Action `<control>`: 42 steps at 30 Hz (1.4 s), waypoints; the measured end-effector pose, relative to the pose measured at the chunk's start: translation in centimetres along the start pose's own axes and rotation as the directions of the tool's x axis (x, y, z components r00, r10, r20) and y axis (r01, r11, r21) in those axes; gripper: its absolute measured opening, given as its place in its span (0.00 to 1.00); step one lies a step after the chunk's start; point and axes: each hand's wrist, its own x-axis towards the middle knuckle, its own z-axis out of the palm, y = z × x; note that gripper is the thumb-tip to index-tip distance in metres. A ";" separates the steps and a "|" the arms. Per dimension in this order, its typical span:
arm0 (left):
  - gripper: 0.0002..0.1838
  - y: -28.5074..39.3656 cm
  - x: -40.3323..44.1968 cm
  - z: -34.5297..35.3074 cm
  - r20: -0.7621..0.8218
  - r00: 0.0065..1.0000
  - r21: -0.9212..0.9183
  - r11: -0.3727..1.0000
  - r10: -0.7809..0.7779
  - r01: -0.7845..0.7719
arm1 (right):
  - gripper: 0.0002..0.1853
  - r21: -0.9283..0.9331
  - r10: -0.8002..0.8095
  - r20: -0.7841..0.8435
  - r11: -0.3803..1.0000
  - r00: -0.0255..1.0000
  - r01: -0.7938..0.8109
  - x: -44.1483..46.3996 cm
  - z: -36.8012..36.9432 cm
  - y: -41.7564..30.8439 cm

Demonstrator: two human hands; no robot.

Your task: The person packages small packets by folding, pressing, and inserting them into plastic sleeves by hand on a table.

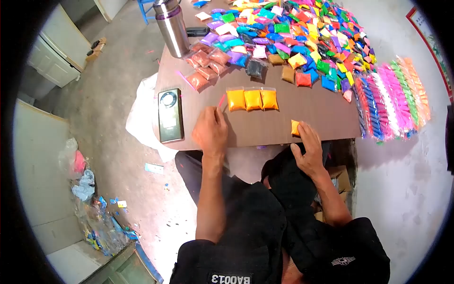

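My left hand [210,130] is closed at the table's front edge, left of centre. From its fingertips a thin pink strip [222,100] sticks up. Just beyond it lies a row of three orange packets [253,100] in clear film, side by side. To the right, my right hand [309,149] reaches over the table edge with fingers stretched and thumb apart. Its fingertips rest on a single small yellow-orange packet [295,127], partly covered by them.
A phone [170,116] lies at the left edge, below a steel flask [172,31]. Reddish-brown packets [206,66] and a black packet [256,69] lie near a large multicoloured heap of packets [283,28]. Bundled packet strips [390,102] hang at right. Plastic scraps [101,222] litter the floor.
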 end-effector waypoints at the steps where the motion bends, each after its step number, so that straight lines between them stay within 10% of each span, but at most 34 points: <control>1: 0.06 -0.2 0.0 0.6 -0.016 1.000 0.040 0.999 0.018 -0.018 | 0.37 0.032 0.017 -0.005 0.999 1.000 -0.017 0.1 -0.1 0.3; 13: 0.13 -0.3 0.3 -1.3 -0.080 0.956 0.335 0.911 0.281 -0.239 | 0.35 0.009 -0.051 0.005 0.999 0.999 0.051 0.2 -2.2 0.1; 18: 0.21 3.3 -2.7 -1.2 0.076 0.911 -0.072 0.913 0.406 -0.401 | 0.22 0.144 -0.061 -0.029 0.987 0.998 0.065 0.8 -3.2 0.7; 22: 0.29 10.1 -5.9 -0.1 0.422 0.674 -0.333 0.795 0.606 -0.507 | 0.16 0.317 -0.088 -0.010 0.944 0.996 0.087 1.6 -4.0 0.2; 29: 0.30 10.8 -7.8 2.6 0.607 0.568 -0.374 0.830 0.556 -0.413 | 0.17 0.519 0.086 -0.001 0.852 0.996 -0.073 1.9 -4.8 0.6; 37: 0.15 10.4 -6.2 2.0 0.658 0.685 -0.452 0.892 0.311 0.029 | 0.12 0.893 0.159 0.301 0.299 0.940 -0.336 3.1 -1.4 1.7; 42: 0.17 10.1 -5.4 1.3 0.708 0.686 -0.421 0.880 0.167 0.220 | 0.14 0.846 0.086 0.352 0.397 0.932 -0.356 4.5 -1.1 1.7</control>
